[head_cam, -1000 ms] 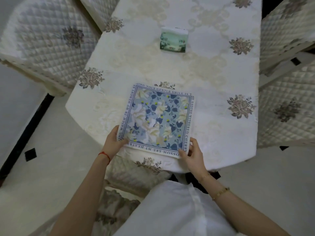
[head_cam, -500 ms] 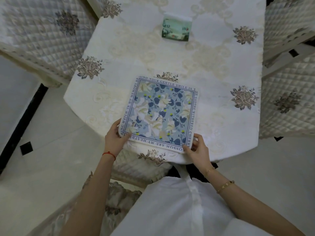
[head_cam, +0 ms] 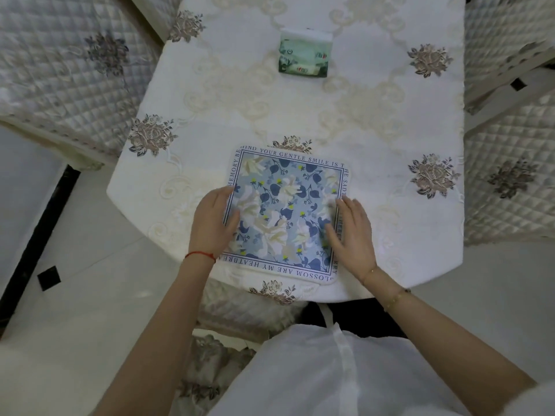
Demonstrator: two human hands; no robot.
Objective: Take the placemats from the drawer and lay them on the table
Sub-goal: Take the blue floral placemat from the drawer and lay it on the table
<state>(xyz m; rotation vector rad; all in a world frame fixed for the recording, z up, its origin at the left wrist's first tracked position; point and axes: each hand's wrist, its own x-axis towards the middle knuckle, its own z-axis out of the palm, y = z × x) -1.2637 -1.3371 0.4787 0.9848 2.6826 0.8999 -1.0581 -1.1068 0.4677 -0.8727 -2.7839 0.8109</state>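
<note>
A square placemat (head_cam: pixel 285 205) with blue and white flowers and a lettered border lies flat at the near edge of the table (head_cam: pixel 330 121), which wears a cream embroidered cloth. My left hand (head_cam: pixel 211 222) rests palm down on the mat's left edge, fingers spread. On the mat's right edge lies my right hand (head_cam: pixel 350 232), also flat with fingers apart. Neither hand grips the mat. The drawer is out of view.
A green tissue pack (head_cam: pixel 304 57) sits on the table farther back. Quilted chairs stand at the left (head_cam: pixel 60 70), at the right (head_cam: pixel 510 175) and tucked under the near table edge (head_cam: pixel 249 313). Pale tiled floor (head_cam: pixel 75 310) surrounds the table.
Both hands let go of the mat's near corners and moved up to lie flat on its left and right sides. The mat now lies flat on the table.
</note>
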